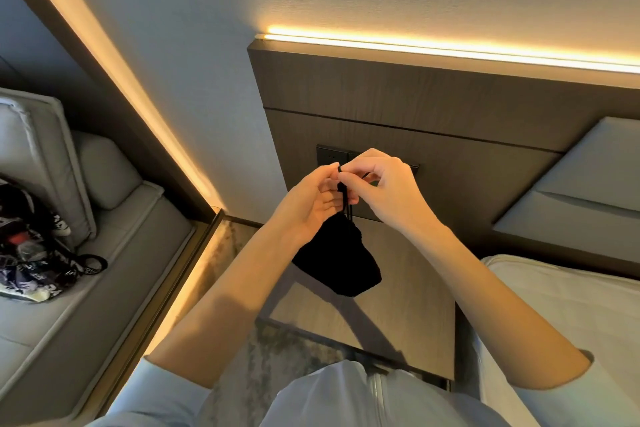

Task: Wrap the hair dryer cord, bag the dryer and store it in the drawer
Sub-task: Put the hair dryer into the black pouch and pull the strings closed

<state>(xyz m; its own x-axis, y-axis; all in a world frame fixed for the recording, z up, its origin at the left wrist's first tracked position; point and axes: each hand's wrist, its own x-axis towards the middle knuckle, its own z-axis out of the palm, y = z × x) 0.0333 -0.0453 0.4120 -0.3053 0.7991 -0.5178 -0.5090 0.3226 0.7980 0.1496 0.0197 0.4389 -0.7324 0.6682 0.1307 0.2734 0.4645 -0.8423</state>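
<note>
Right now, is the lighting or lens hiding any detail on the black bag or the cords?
Head view: the black bag reads as a flat dark shape, its folds lost; warm LED strips bloom bright; wide-angle bends the wall edges; arms cast shadows on the nightstand; the drawstring between both hands stays sharp.

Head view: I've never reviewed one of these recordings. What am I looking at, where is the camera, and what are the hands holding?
There is no machine here. The one camera is worn on a person's head and looks forward and down, so both bare arms reach in from below. The left hand and the right hand meet at the drawstring of a black pouch, which hangs from it above a wooden bedside table. What is inside the pouch cannot be seen. A bed is to the right, a cushioned bench with a patterned bag to the left.
</note>
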